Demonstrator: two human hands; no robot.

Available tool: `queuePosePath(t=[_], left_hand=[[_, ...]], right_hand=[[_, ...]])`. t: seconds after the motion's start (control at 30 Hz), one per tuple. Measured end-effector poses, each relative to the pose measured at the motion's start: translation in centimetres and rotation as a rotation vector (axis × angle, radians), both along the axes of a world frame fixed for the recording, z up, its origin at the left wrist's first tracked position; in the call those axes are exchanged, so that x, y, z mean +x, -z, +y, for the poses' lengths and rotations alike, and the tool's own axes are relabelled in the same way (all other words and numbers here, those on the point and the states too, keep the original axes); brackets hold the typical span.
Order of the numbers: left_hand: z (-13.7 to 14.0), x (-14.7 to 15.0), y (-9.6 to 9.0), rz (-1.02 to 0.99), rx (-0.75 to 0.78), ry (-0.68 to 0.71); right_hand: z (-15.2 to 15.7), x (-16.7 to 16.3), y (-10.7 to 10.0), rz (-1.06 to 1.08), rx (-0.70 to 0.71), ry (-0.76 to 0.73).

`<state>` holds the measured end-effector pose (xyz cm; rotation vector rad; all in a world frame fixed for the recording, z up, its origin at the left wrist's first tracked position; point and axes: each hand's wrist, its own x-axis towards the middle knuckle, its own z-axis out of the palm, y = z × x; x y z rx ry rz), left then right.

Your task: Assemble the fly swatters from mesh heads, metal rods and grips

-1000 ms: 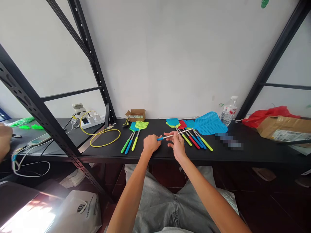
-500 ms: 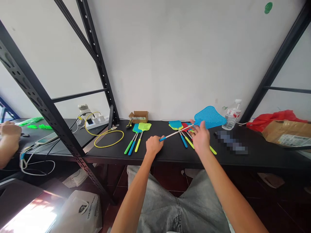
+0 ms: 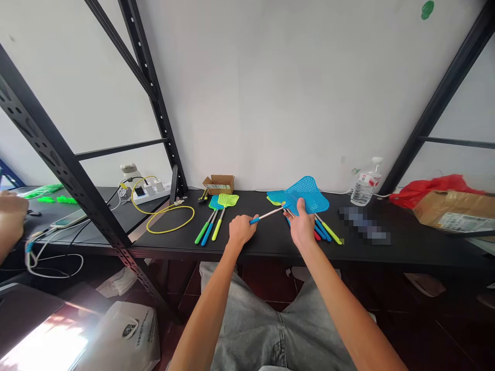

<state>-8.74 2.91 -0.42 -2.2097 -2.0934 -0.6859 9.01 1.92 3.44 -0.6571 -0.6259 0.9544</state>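
A fly swatter (image 3: 308, 196) with a blue mesh head and metal shaft is held between my two hands above the table. My left hand (image 3: 241, 230) is closed round its blue handle. At the lower edge of the mesh head, my right hand (image 3: 302, 225) grips it, thumb on top; its other fingers are partly hidden behind. Beneath and behind it lie several more swatters, with a blue head (image 3: 275, 196) and a yellow-green handle (image 3: 329, 233) showing. To the left rests a small group of swatters, among them one with a yellow-green head (image 3: 228, 200).
A small open cardboard box (image 3: 219, 183) stands near the wall. A yellow cable (image 3: 170, 233) loops at the left by a power strip (image 3: 151, 194). Rightward are a water bottle (image 3: 366, 182), a blurred-out item (image 3: 364, 225) and a carton (image 3: 448, 211). Another person's hand (image 3: 11, 216) shows far left.
The blue swatter's shaft has become shorter and its head has moved left, closer to my left hand. My right hand has moved left with it and closed on the head's base.
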Motion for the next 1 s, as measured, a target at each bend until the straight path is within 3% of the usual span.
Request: queuePosePath(t=[0.6, 0.7, 0.87, 1.0], left_hand=[[-0.4, 0.0, -0.6, -0.008, -0.024, -0.001], [-0.4, 0.0, -0.7, -0.024, -0.018, 0.038], [-0.3, -0.1, -0.9, -0.086, -0.028, 0.038], [-0.5, -0.3, -1.0, -0.126, -0.027, 0.076]], right_hand=[[-0.1, -1.2, 0.8, -0.103, 0.105, -0.071], [-0.3, -1.5, 0.9, -0.204, 0.114, -0.148], [-0.7, -3.9, 3.3, -0.493, 0.118, -0.352], [-0.4, -5.3, 4.8, -0.59, 0.107, -0.37]])
